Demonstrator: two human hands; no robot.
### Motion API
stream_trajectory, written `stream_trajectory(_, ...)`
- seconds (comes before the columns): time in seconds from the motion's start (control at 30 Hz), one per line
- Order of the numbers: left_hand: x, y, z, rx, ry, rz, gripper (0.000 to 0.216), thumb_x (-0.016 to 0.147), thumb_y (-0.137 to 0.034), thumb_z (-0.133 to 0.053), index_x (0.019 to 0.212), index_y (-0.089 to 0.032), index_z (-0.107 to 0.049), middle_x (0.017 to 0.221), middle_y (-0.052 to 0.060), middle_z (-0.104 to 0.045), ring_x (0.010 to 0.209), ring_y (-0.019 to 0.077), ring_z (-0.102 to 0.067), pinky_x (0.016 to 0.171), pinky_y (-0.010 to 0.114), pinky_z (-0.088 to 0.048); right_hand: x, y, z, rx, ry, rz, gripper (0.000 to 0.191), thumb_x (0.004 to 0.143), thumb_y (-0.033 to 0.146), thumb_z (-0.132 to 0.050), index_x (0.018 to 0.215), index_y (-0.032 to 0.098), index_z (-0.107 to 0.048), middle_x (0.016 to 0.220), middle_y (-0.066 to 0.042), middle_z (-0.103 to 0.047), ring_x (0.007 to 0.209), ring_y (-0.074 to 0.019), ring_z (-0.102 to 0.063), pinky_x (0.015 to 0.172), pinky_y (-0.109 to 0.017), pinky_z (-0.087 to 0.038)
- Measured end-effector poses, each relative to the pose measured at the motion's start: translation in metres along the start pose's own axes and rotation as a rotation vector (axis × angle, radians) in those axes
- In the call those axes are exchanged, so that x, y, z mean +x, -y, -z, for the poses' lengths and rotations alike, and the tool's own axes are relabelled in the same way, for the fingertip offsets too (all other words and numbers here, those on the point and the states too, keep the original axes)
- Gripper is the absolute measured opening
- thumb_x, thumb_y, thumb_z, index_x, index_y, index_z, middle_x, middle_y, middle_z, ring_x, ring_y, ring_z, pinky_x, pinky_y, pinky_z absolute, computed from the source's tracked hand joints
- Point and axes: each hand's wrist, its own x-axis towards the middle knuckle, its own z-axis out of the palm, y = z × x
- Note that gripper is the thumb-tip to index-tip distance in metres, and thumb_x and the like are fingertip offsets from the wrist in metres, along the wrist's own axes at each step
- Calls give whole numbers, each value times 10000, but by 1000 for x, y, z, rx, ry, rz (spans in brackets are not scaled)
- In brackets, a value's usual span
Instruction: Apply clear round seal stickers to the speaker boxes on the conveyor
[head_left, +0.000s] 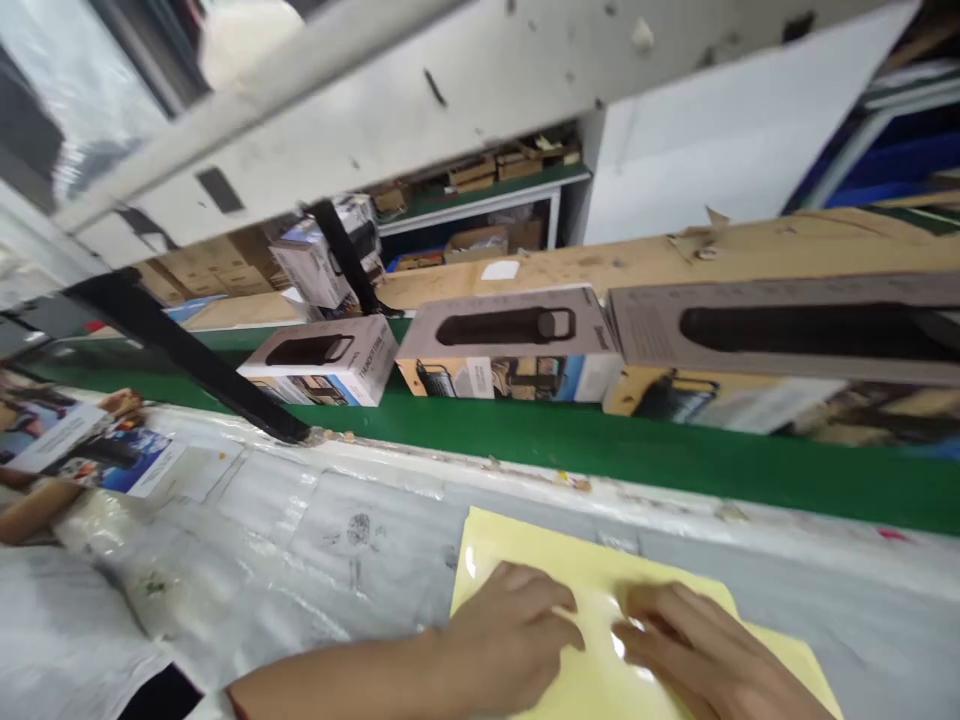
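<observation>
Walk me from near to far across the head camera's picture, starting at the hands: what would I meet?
Glossy yellow sheets beneath the bare left hand and bare right hand, flat green belt, long tan ledge, large flat white panel.

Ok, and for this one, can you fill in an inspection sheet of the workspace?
Surface: grey table, smudged, partly under clear film.
Things handled: glossy yellow sheets, overlapping.
Clutter: small scraps along the table's far edge.
Hands: left hand and right hand on the sheets; blur hides the exact grip.
Cables: nothing seen.
Surroundings: three boxes on a green strip; another person's hand at printed packaging; shelf behind.
</observation>
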Motion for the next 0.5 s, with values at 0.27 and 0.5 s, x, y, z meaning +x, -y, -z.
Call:
stream_trajectory(0.27,8,-6,12,25,-45,-39,418,947,-53,-475,1274,-217,-677,1284,136,-670,1179,258,-619,977,421,-536,10,15,29,397,-9,-254,371,1068,414,-491,834,225,-709,976,-92,-676,954,-218,-674,846,-369,-569)
stream_trajectory(0.5,38,0,66,-163,96,-93,324,988,-119,-479,1136,-219,-749,1158,90,-768,1031,195,-733,893,322,-614,-1,-5,73,913,-450,-524,425,781,574,-850,664,218,-650,848,-61,-694,694,-205,-687,641,-370,-598)
